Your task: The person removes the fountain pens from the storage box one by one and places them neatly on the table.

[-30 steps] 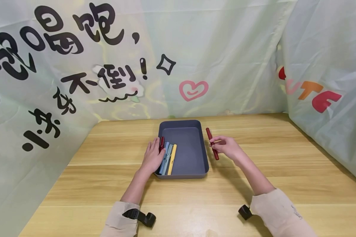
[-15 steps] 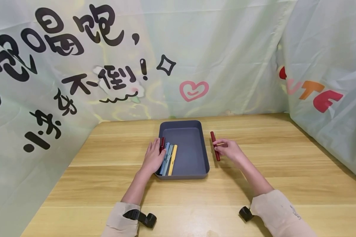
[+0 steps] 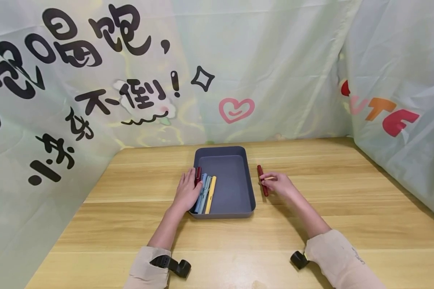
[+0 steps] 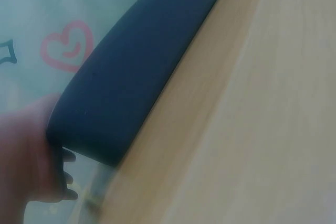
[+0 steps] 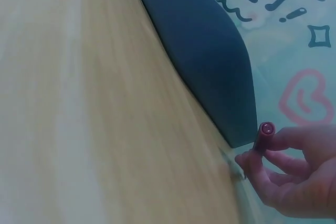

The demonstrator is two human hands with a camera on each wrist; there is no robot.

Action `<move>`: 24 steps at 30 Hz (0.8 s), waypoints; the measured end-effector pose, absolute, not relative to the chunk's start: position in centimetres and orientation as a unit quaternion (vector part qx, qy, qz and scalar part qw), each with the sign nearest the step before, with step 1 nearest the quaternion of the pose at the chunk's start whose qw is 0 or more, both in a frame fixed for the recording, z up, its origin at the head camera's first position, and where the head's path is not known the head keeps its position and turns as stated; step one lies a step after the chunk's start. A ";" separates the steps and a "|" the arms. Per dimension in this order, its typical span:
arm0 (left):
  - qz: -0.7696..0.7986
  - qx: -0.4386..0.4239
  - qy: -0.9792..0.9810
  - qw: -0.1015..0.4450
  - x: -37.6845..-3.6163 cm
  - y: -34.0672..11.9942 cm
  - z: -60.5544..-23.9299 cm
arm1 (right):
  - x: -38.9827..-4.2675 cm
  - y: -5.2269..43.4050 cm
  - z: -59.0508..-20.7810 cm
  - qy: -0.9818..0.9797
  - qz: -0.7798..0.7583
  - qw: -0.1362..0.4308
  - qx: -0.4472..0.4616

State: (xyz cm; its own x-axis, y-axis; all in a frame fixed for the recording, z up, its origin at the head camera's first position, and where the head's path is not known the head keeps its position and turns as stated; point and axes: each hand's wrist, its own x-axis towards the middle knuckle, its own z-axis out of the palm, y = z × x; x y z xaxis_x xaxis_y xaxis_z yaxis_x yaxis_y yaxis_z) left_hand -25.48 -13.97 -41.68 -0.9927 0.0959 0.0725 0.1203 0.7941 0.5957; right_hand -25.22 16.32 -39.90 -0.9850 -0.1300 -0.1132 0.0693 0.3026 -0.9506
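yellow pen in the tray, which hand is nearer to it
Left. The left hand is at the tray's left wall, with blue pens between it and the yellow pen; the right hand is beyond the right wall.

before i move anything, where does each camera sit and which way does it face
Head: worn on the head, facing forward and down at the tray; left hand, right hand and both forearms show.
Left wrist: on that wrist, facing the tray's outer side and the backdrop; part of the left hand shows at the left edge.
Right wrist: on that wrist, facing the tray and table; the right hand's fingers pinch a red pen.
Both wrist views share the tray's outer side and the pink heart.
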 end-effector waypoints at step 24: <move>-0.320 -0.062 -0.945 0.024 -25.7 -14.0 -42.0 | -25.4 16.3 -41.6 0.816 -0.576 0.044 -0.037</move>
State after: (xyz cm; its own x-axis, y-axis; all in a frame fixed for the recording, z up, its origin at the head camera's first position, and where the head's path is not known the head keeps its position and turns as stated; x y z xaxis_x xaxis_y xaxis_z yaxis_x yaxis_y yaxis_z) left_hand -25.68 -13.99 -41.97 -0.9913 0.1011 0.0846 0.1317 0.7875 0.6020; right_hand -25.37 16.25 -41.59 -0.9935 -0.1103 -0.0287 -0.0099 0.3340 -0.9425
